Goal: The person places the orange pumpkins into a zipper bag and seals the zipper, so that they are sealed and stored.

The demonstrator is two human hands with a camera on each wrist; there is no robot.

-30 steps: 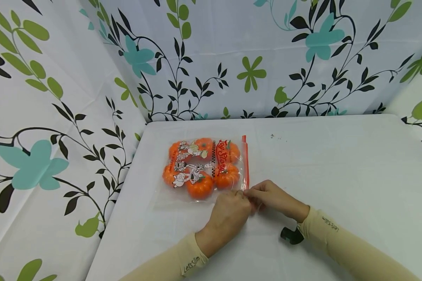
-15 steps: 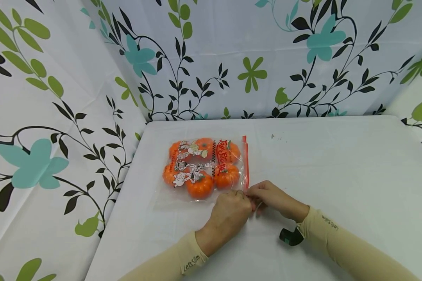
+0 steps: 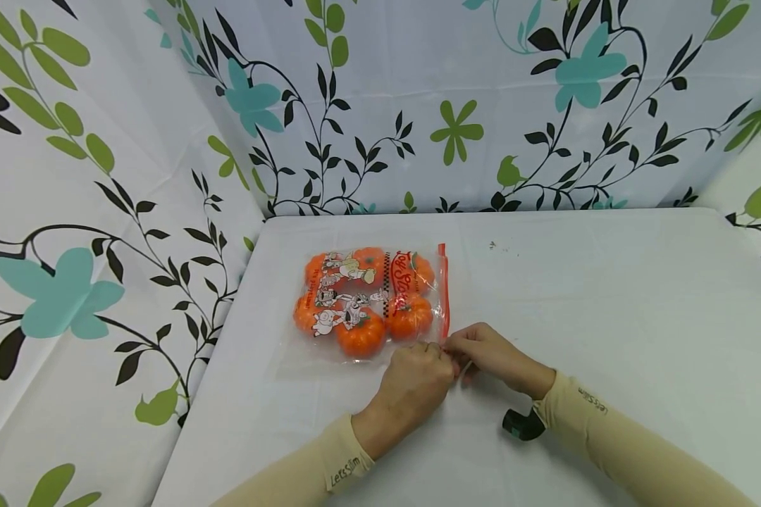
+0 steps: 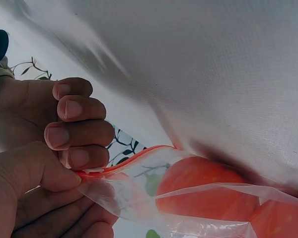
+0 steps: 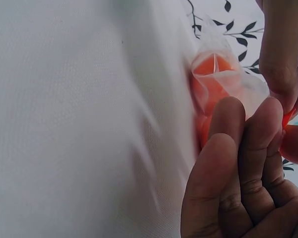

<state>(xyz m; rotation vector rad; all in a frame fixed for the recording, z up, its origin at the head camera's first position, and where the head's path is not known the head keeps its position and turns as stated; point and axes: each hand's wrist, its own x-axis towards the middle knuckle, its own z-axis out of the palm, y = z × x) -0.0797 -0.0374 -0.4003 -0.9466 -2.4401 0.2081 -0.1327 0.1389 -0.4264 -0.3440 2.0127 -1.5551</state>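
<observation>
A clear zip bag (image 3: pixel 445 296) with a red zip strip and printed cartoon figures lies on the white table. Inside are several shiny orange pumpkins (image 3: pixel 361 336) with green stems. My left hand (image 3: pixel 415 380) pinches the bag's near right corner, its thumb on the red strip (image 4: pixel 134 161) in the left wrist view. From the other side my right hand (image 3: pixel 497 359) pinches the end of that strip, fingers curled. A small white piece (image 4: pixel 94 171) shows on the strip beside its fingertips. In the right wrist view, the fingers hide most of the zip end.
A black wrist device (image 3: pixel 523 425) sits under the right sleeve cuff. Around the white table (image 3: pixel 609 296) hangs a curtain (image 3: pixel 368 98) with leaf and bird prints. Small dark marks (image 3: pixel 492 246) show on the tabletop behind the hands.
Over the last second the right fingers shift slightly to the right along the bag's corner, then stay nearly still. The left hand and the pumpkins barely move.
</observation>
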